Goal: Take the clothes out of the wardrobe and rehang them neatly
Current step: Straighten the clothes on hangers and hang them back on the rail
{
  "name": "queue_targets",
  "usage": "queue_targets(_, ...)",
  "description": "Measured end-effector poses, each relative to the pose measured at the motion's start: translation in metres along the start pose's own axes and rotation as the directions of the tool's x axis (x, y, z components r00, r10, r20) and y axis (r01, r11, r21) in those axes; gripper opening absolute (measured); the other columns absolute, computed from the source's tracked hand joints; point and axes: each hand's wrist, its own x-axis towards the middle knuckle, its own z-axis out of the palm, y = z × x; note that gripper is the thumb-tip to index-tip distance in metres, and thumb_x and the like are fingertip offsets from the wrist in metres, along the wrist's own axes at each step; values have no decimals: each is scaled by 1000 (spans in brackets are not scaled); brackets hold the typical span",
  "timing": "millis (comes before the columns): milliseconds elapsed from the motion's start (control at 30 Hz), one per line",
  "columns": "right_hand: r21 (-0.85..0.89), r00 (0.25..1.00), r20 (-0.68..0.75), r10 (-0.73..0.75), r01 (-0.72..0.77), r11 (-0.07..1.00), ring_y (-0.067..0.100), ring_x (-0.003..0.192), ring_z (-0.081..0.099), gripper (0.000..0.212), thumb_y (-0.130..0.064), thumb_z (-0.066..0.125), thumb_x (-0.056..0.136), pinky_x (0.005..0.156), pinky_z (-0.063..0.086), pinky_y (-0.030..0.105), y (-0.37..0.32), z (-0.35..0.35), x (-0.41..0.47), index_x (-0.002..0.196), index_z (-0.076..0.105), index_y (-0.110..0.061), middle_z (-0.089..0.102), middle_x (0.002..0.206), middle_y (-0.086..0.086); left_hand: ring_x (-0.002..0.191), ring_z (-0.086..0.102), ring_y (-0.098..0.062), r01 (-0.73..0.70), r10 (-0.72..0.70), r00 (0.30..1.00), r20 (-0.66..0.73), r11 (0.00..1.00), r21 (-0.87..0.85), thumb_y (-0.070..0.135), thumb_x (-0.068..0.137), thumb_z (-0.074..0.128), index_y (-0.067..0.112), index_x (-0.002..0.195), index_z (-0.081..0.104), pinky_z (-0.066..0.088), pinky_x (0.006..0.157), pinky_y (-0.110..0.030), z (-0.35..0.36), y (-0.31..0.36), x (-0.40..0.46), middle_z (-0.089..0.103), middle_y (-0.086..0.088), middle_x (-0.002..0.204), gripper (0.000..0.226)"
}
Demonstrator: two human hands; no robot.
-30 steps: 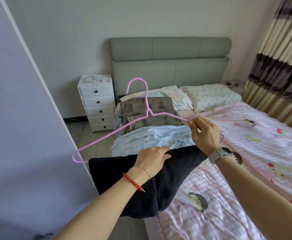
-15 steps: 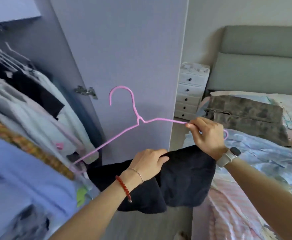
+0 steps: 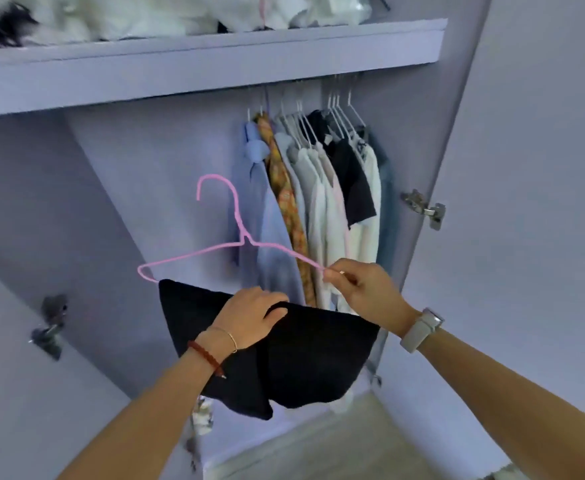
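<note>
- Left hand (image 3: 249,315), arm reaching up from below, palm down on the folded black cloth (image 3: 284,355), fingers curled over its top edge, gripping it.
- Right hand (image 3: 363,289), wrist with a pale watch (image 3: 420,330), pinching the right end of the thin pink wire hanger (image 3: 235,237).
- Black cloth draped over the hanger's bottom bar, held up in front of the open purple wardrobe (image 3: 145,168).
- Behind, to the right, a row of hanging clothes (image 3: 318,202).

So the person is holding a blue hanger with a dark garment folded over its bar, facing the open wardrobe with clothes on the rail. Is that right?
Nearly. The hanger is pink, not blue, as the head view shows. The rest holds: the dark garment is folded over its bar, the right hand pinches one end of the hanger, the left hand grips the garment, and clothes on the rail hang in the open wardrobe.
</note>
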Motion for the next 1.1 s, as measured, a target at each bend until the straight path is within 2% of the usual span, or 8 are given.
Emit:
queue_targets(67, 145, 996, 77, 41, -52, 988, 7, 53, 42, 28, -23, 53, 92, 61, 37, 28, -16, 25, 35, 64, 56, -22, 46, 53, -6, 105, 58, -27, 75, -77, 989, -126, 997, -17, 51, 84, 25, 19, 126, 55, 45, 92, -39, -5, -26, -12, 62, -7, 114, 61)
queue_targets(167, 271, 989, 96, 111, -133, 953, 16, 63, 43, 30, -14, 54, 90, 62, 33, 24, -31, 55, 80, 68, 60, 5, 51, 59, 15, 91, 62, -28, 219, -205, 886, -415, 976, -14, 39, 84, 38, 16, 116, 60, 52, 81, -44, -12, -56, -25, 63, -6, 103, 46)
queue_targets(333, 404, 947, 108, 302, -319, 857, 17, 70, 46, 19, -14, 49, 93, 63, 35, 21, -43, 82, 144, 88, 65, -6, 51, 66, 0, 101, 48, -24, 358, -268, 602, -752, 933, -46, 25, 84, 42, 14, 114, 54, 46, 79, -43, -67, -72, -7, 57, -11, 110, 34)
queue_targets(467, 493, 920, 47, 390, -361, 792, 20, 81, 45, 22, -5, 43, 91, 66, 35, 25, -49, 90, 190, 99, 63, 0, 50, 71, -1, 120, 36, -30, 425, -173, 480, -860, 903, 55, 21, 84, 44, 12, 123, 49, 42, 87, -46, -118, -72, 36, 49, -19, 127, 40)
queue_targets(667, 533, 904, -100, 416, -305, 789, 25, 86, 48, 25, 1, 37, 90, 73, 33, 24, -58, 95, 226, 97, 60, -2, 55, 92, 10, 137, 13, -38, 517, 37, 481, -876, 795, 317, 20, 81, 51, 21, 141, 36, 15, 109, -56, -175, -73, 91, 27, -19, 149, 61)
queue_targets(867, 565, 852, -71, 519, -394, 724, 41, 108, 50, 29, 0, 36, 93, 67, 42, 19, -57, 100, 276, 113, 54, 12, 54, 118, 29, 137, 6, -41, 578, 70, 489, -870, 720, 383, 40, 87, 46, 26, 147, 17, -3, 109, -59, -186, -107, 118, 10, -14, 151, 68)
queue_targets(967, 471, 825, -100, 557, -454, 757, 39, 109, 53, 28, -2, 37, 93, 82, 43, 32, -49, 103, 288, 111, 57, 7, 56, 118, 25, 136, 5, -40, 563, 111, 459, -882, 731, 385, 44, 87, 46, 30, 148, 9, -10, 108, -56, -185, -112, 123, 8, -11, 150, 72)
queue_targets(1100, 353, 866, -79, 495, -440, 826, 32, 110, 53, 28, -7, 39, 93, 85, 42, 29, -40, 105, 276, 114, 55, 1, 58, 115, 19, 136, 6, -40, 549, 132, 440, -888, 744, 382, 45, 87, 46, 29, 147, 14, -10, 108, -56, -185, -114, 125, 8, -11, 149, 70)
